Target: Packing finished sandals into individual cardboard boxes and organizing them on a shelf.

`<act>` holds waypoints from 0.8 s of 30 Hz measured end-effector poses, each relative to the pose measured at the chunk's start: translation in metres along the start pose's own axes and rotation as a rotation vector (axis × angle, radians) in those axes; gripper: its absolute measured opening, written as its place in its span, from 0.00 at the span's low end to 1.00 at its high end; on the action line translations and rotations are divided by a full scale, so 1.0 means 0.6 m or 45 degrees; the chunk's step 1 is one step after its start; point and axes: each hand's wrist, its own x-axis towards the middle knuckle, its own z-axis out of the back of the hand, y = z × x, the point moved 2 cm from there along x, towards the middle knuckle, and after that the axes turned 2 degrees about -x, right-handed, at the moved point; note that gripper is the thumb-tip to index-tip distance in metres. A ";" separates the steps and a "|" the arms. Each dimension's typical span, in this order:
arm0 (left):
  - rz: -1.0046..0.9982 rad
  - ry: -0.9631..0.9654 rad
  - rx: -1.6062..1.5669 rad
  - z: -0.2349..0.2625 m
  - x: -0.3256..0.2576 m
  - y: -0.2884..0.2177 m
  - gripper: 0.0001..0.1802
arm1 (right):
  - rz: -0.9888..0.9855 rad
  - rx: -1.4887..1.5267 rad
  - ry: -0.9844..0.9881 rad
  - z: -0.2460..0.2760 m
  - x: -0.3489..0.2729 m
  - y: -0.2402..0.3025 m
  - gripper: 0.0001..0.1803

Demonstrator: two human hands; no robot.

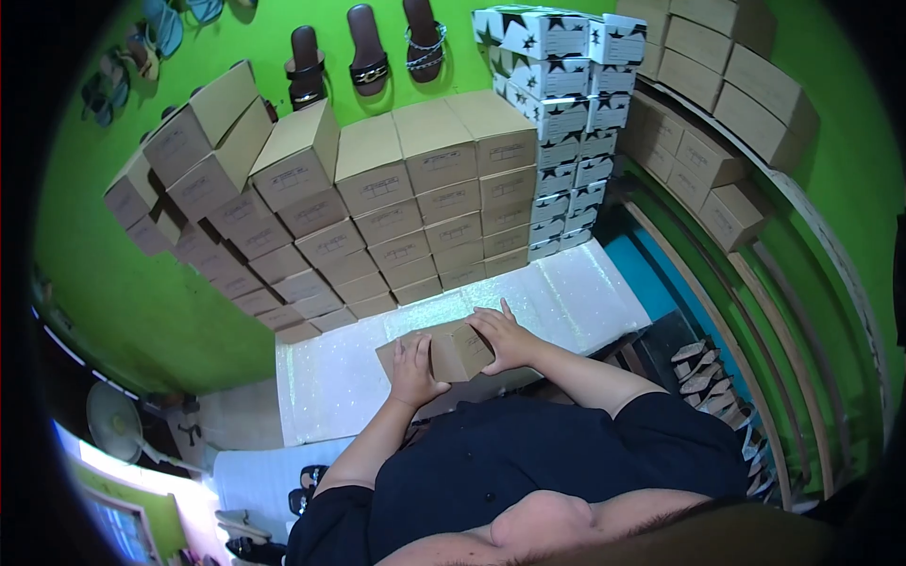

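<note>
A small brown cardboard box [453, 355] rests near the front edge of a table covered in shiny white cloth [330, 371]. Its top looks closed. My left hand [413, 374] grips the box from the left, with the fingers over its top and the thumb low on the near side. From the right, my right hand [504, 341] clasps the opposite end, fingers spread along the far edge and thumb on the near side. The undersides of both hands are hidden.
Stacked brown shoeboxes [396, 193] line the table's back, beside star-patterned white boxes [562, 118]. Sandals [368, 52] hang on the green wall. More boxes [698, 165] fill shelves at right. A fan [115, 418] stands at left, and shoes [703, 377] sit on a right-hand rack.
</note>
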 end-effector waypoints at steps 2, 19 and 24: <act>-0.047 0.088 -0.064 0.006 0.025 -0.020 0.60 | -0.053 -0.017 -0.020 0.021 -0.022 -0.006 0.60; -0.826 -0.040 -0.325 0.009 0.291 -0.311 0.64 | -0.223 -0.070 -0.579 0.359 -0.323 -0.063 0.62; -1.098 -0.232 -0.344 -0.008 0.367 -0.415 0.67 | -0.205 -0.369 -0.764 0.474 -0.401 -0.016 0.60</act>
